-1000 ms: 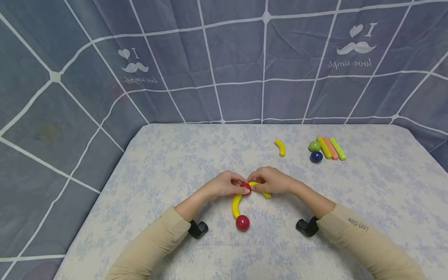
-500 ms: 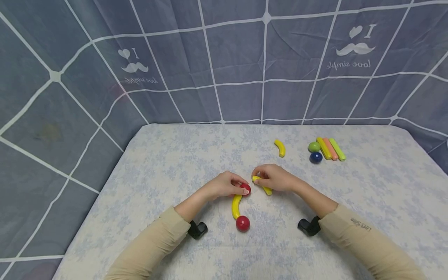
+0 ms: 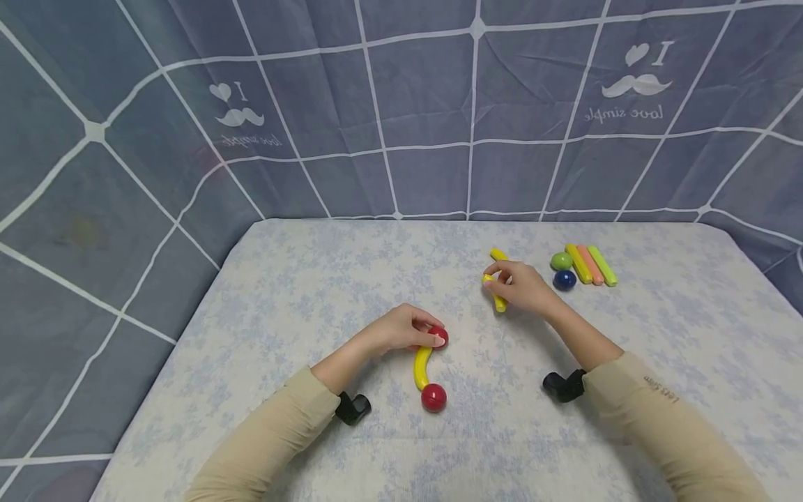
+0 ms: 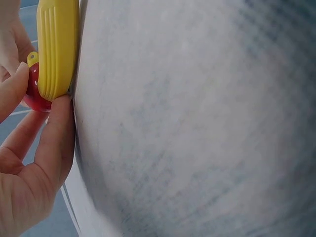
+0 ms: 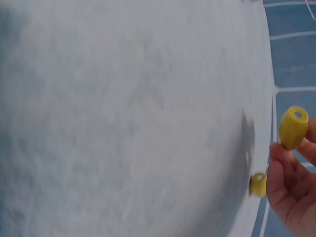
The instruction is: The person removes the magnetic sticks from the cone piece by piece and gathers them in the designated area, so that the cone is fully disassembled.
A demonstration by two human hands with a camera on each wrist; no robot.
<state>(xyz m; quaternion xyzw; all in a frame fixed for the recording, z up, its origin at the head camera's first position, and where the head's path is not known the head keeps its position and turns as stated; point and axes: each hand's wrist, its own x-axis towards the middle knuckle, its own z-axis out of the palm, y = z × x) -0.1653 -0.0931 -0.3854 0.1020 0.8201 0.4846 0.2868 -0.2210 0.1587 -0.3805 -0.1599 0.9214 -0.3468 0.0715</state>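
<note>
My left hand (image 3: 401, 328) pinches a shiny red ball (image 3: 440, 337) between thumb and fingers. Against that ball lies one end of a curved yellow rod (image 3: 422, 368), whose grooved side fills the top of the left wrist view (image 4: 58, 49). A second red ball (image 3: 433, 397) sits at the rod's near end. Farther right, my right hand (image 3: 523, 287) holds another curved yellow rod (image 3: 500, 304) between thumb and fingers, apart from the balls. The right wrist view shows the holed end of this held rod (image 5: 292, 131). Just beyond it, a third curved yellow rod (image 3: 498, 254) is partly hidden by the hand.
At the back right a green ball (image 3: 561, 261) and a dark blue ball (image 3: 564, 280) lie beside straight rods: yellow (image 3: 578, 263), salmon (image 3: 591, 265) and lime (image 3: 603, 266). A flowered cloth covers the table (image 3: 314, 279). Grey checked curtains (image 3: 426, 111) hang behind and left.
My right hand has pulled its curved yellow rod away from the upper red ball and carried it right and toward the back. My left hand stays on the red ball.
</note>
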